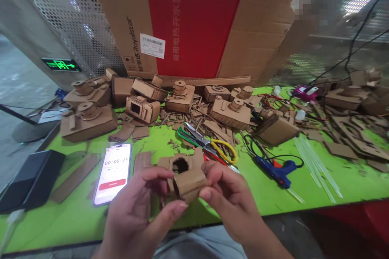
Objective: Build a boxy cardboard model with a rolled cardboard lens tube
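Note:
A short cardboard tube (189, 183) is held up between my two hands, above the front edge of the green table. My left hand (142, 202) curls round its open left end, thumb below and fingers above. At its right end my right hand (229, 194) pinches the tube with thumb and fingertips. Just behind the tube, a cardboard piece with a round dark hole (180, 164) is partly hidden by the tube and my left fingers.
A phone with a timer (114, 174) and a dark box (30, 180) lie left. Scissors (209, 142), a green cutter (187, 136), a blue glue gun (276, 172) and glue sticks (317, 168) lie right of centre. Cardboard cameras (232, 112) and scraps line the back.

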Demonstrator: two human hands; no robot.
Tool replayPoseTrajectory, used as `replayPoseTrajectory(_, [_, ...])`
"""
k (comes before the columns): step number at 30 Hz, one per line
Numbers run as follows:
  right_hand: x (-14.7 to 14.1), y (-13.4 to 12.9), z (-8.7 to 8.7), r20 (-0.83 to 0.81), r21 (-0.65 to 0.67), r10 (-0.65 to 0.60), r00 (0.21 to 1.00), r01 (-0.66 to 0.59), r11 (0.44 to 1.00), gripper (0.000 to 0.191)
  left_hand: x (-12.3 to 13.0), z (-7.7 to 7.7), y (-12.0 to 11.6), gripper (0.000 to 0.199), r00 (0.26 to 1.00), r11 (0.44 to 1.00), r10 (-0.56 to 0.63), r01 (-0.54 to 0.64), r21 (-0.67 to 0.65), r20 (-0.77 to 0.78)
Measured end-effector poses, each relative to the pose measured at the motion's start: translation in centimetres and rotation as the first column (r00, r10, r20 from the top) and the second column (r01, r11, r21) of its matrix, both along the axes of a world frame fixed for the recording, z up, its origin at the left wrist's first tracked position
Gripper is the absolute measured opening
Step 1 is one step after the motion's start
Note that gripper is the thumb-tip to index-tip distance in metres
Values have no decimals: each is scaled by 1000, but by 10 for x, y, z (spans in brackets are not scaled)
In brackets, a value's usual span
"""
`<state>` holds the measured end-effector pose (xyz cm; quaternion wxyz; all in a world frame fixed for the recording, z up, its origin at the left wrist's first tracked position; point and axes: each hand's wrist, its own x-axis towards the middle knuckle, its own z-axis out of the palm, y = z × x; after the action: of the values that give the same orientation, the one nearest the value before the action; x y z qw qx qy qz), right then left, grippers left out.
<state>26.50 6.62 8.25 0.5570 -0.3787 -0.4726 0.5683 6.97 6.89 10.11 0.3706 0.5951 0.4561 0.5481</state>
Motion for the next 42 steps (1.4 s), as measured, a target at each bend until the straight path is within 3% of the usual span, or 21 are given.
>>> replayPoseTrajectory(3, [-1, -3, -3, 46, 62, -44, 998, 41, 997, 42, 1, 4, -2, 31, 997, 997, 54, -52, 50, -49])
replayPoseTrajectory(6, [-1, -5, -8, 120, 130, -65, 991, 50, 990, 36, 0, 8, -1, 11, 976, 995, -44, 63, 81, -215])
replayPoseTrajectory(8, [-1, -6, -10, 165, 162, -67, 984, 40, 986, 34, -2, 7, 0, 14, 951, 990, -106, 129, 62, -291])
replayPoseTrajectory(12, [5, -11, -11, 232, 200, -55, 971, 7, 980, 24, -4, -1, 2, 22, 951, 990, -129, 139, 16, -282])
replayPoseTrajectory(15, [35, -12, -8, 421, 288, -120, 899, -8, 958, 24, -6, -7, 3, 21, 951, 992, -117, 126, 12, -287])
replayPoseTrajectory(17, [75, -11, -9, 584, 383, -338, 739, 116, 916, 25, -7, -10, 4, 18, 958, 993, -109, 115, 10, -265])
replayPoseTrajectory(19, [131, -9, -14, 735, 472, -520, 436, 223, 853, 24, -9, -13, 5, 17, 971, 995, -96, 98, -4, -219])
replayPoseTrajectory(21, [193, -9, -25, 848, 463, -502, 169, 224, 857, 30, -11, -16, 6, 17, 982, 997, -76, 74, -17, -173])
replayPoseTrajectory(23, [251, -12, -38, 933, 347, -357, 46, 145, 927, 35, -14, -19, 8, 16, 988, 998, -63, 60, -23, -139])
replayPoseTrajectory(24, [275, -14, -45, 971, 233, -236, 41, 71, 970, 37, -16, -20, 9, 16, 989, 998, -56, 54, -22, -135])
replayPoseTrajectory(27, [315, -19, -61, 986, 158, -157, 57, -28, 987, 39, -20, -24, 11, 17, 986, 998, -59, 56, -24, -153])
replayPoseTrajectory(30, [316, -16, -68, 989, 150, -149, 12, -114, 982, 42, -18, -24, 11, 25, 992, 992, -103, 97, -77, -76])
replayPoseTrajectory(33, [302, -9, -67, 990, 117, -129, -62, -175, 978, 54, -9, -22, 7, 30, 994, 973, -78, 92, -209, 74])
replayPoseTrajectory(35, [296, -6, -64, 995, 74, -87, -55, -197, 978, 56, -2, -21, 2, 29, 990, 960, -51, 86, -268, 135])
replayPoseTrajectory(39, [290, -14, -46, 997, -2, 16, 80, -179, 984, 56, 2, -23, -4, 26, 990, 953, -47, 83, -290, 131])
replayPoseTrajectory(42, [283, -26, -23, 965, 14, 7, 263, -78, 997, 46, -3, -26, -4, 26, 993, 945, -66, 95, -313, 100])
